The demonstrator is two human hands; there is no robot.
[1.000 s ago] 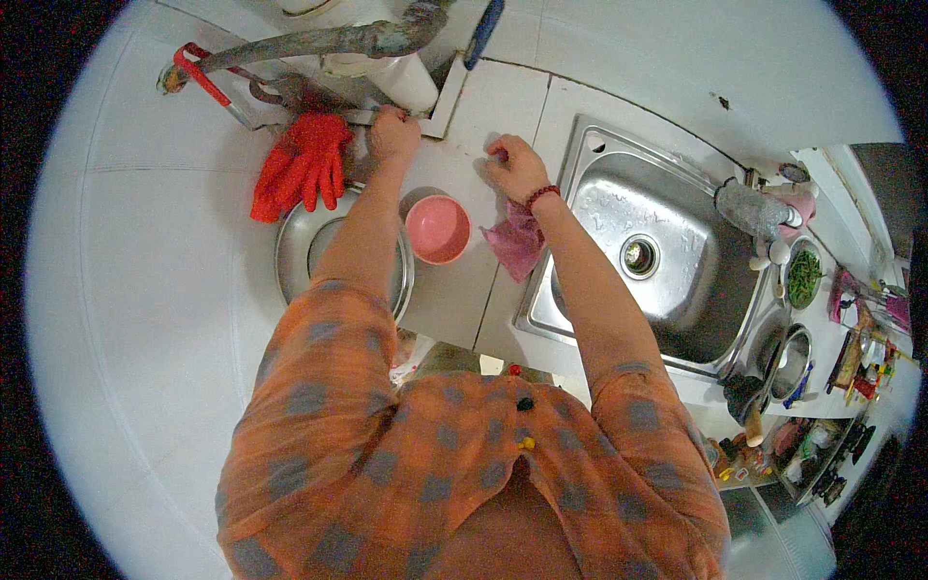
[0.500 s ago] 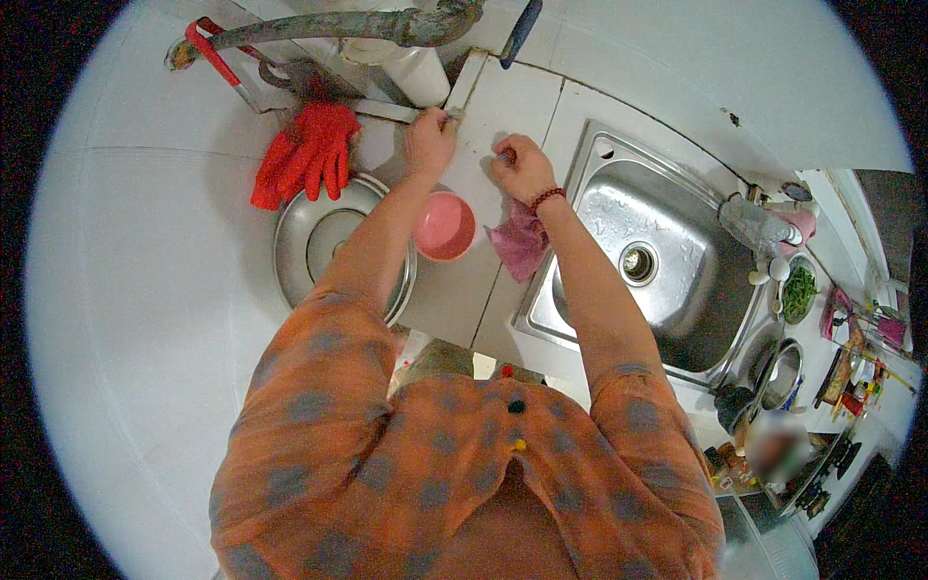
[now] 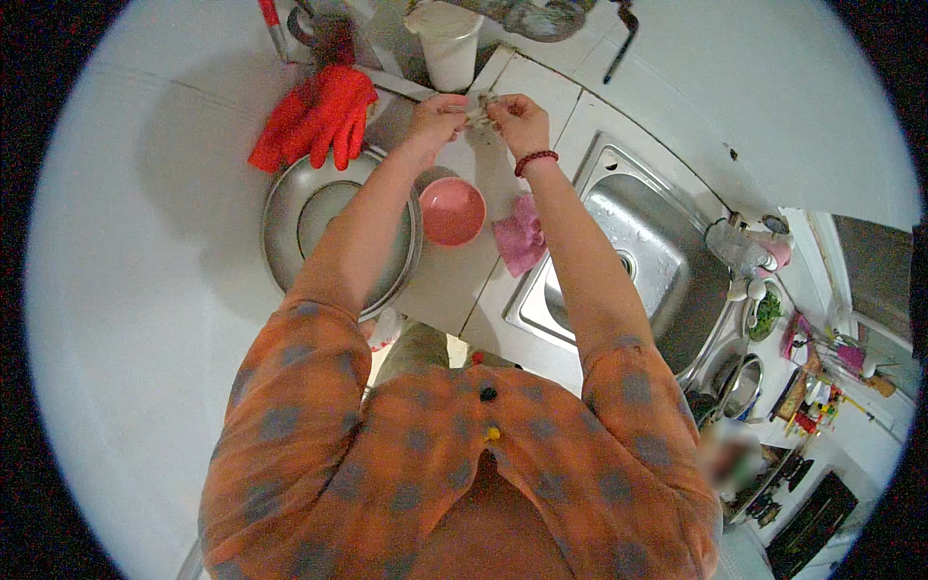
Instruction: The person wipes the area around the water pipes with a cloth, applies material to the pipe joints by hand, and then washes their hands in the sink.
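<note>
My left hand [image 3: 437, 120] and my right hand [image 3: 517, 124] are close together over the counter's back, both with bent fingers pinched on a small, pale greyish, crumpled item [image 3: 481, 111], too small to identify. Below them sits a pink bowl [image 3: 452, 218]. Left of it, a wide steel pan [image 3: 285, 242] lies partly under my left forearm. Red rubber gloves [image 3: 319, 121] rest at its back edge. A pink cloth [image 3: 517, 242] lies below my right wrist, beside the sink.
A steel sink [image 3: 657, 280] is on the right. A white container [image 3: 449, 58], a grey hose [image 3: 532, 14] and red-handled tool [image 3: 275, 29] are at the back. Farther right are a plate of greens [image 3: 764, 319], a steel bowl [image 3: 742, 391] and assorted kitchen items.
My left hand has moved right and my right hand up and slightly right, bringing them together on the small pale item. The view has shifted, with the back items now higher.
</note>
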